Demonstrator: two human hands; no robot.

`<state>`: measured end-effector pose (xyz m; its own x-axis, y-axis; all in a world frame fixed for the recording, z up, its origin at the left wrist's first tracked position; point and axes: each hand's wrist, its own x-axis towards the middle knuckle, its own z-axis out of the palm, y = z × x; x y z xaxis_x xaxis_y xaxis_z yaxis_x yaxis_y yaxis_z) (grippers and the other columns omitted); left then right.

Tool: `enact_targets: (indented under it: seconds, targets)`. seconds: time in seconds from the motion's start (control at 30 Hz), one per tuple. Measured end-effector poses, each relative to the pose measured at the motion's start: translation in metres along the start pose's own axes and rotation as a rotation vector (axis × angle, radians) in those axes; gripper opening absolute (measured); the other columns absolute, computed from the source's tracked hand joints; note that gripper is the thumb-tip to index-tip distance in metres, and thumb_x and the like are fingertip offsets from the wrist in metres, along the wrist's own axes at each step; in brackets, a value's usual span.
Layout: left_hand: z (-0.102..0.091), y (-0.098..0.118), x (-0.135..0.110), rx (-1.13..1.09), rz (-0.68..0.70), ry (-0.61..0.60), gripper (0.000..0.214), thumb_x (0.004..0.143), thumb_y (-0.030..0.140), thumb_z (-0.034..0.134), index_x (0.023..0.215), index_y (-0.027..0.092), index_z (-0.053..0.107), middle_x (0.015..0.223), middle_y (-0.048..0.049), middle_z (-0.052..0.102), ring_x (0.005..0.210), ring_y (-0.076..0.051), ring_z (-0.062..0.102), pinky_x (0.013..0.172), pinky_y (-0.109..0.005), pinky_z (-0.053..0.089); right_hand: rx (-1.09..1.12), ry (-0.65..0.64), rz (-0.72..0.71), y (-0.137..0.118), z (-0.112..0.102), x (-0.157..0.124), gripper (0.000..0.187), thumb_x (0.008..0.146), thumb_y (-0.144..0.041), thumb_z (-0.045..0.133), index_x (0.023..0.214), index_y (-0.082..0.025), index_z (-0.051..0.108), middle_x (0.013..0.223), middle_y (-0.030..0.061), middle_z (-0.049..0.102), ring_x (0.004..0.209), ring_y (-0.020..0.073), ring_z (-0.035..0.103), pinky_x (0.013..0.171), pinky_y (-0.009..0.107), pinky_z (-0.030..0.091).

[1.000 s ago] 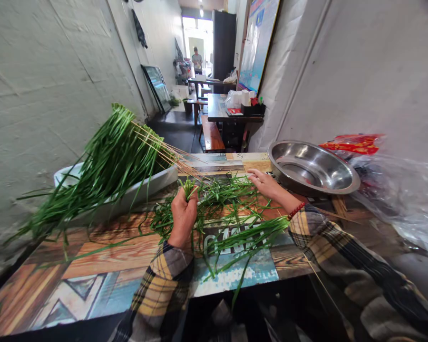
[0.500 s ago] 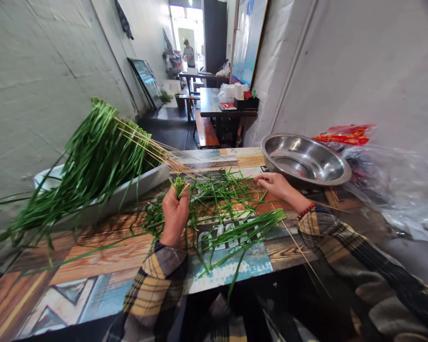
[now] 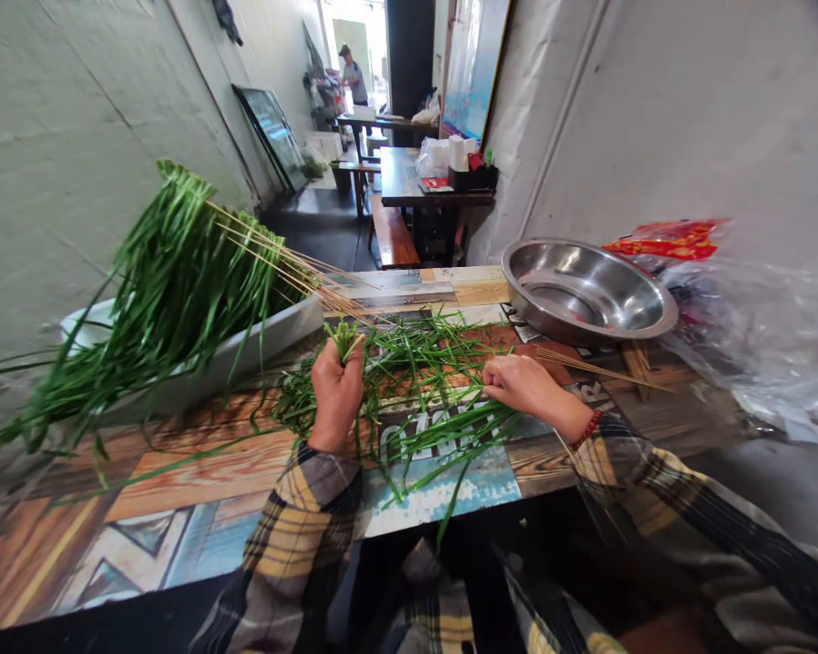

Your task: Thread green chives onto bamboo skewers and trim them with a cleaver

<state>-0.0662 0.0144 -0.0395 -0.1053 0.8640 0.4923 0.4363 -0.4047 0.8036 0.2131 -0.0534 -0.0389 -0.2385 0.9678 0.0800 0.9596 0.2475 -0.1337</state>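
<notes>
My left hand [image 3: 337, 386] is wrapped round a small bunch of garlic chives [image 3: 344, 338], whose cut ends stick up above the fist. My right hand [image 3: 522, 386] is closed just above a loose bundle of garlic chives [image 3: 450, 436] on the table; what its fingers grip, if anything, is hidden. A thin bamboo skewer runs out below my right wrist. Loose chive pieces [image 3: 423, 350] lie scattered between the hands. At the left, skewered chives [image 3: 197, 245] are heaped over a white tray [image 3: 245, 359], their bamboo skewers [image 3: 279, 259] pointing to the right.
A steel basin [image 3: 590, 291] stands at the table's back right, beside clear plastic bags [image 3: 770, 336] and a red packet [image 3: 674, 241]. More bamboo skewers [image 3: 600, 368] lie in front of it. Walls flank the patterned table [image 3: 197, 481]. A person [image 3: 353, 77] stands far back.
My right hand has moved down and left over the chive bundle, and its fingers have closed. My left hand keeps its bunch. The view has tilted slightly.
</notes>
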Motion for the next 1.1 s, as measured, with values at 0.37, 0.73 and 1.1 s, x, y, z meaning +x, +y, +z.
enact_targets:
  seconds: [0.37,0.73,1.1]
  targets:
    - [-0.001,0.013,-0.006,-0.208,-0.028,-0.271,0.028,0.088,0.039,0.048,0.084,0.017,0.064,0.071,-0.0011,0.059,0.064,-0.012,0.051,0.062,-0.025,0.041,0.256,0.269,-0.118,-0.026,-0.051,0.012,0.013,0.086,-0.019,0.050,0.083,-0.020,0.062,0.079,0.0024,0.064,0.072,0.0151,0.056,0.068,0.027,0.040]
    - [-0.007,0.023,-0.007,-0.422,-0.050,-0.481,0.027,0.085,0.040,0.053,0.075,0.016,0.062,0.077,-0.0020,0.062,0.073,-0.014,0.053,0.072,-0.026,0.042,0.155,0.419,-0.468,-0.108,-0.049,0.061,0.008,0.085,-0.015,0.054,0.092,-0.017,0.057,0.089,0.0050,0.064,0.084,0.0195,0.055,0.075,0.032,0.037]
    - [-0.017,0.017,-0.004,-0.456,-0.118,-0.236,0.026,0.088,0.037,0.051,0.072,0.017,0.057,0.059,0.0035,0.047,0.059,-0.010,0.045,0.062,-0.023,0.037,0.294,0.140,-0.410,-0.071,-0.024,0.049,0.013,0.089,-0.018,0.052,0.091,-0.019,0.065,0.086,0.0037,0.065,0.082,0.0155,0.058,0.075,0.027,0.042]
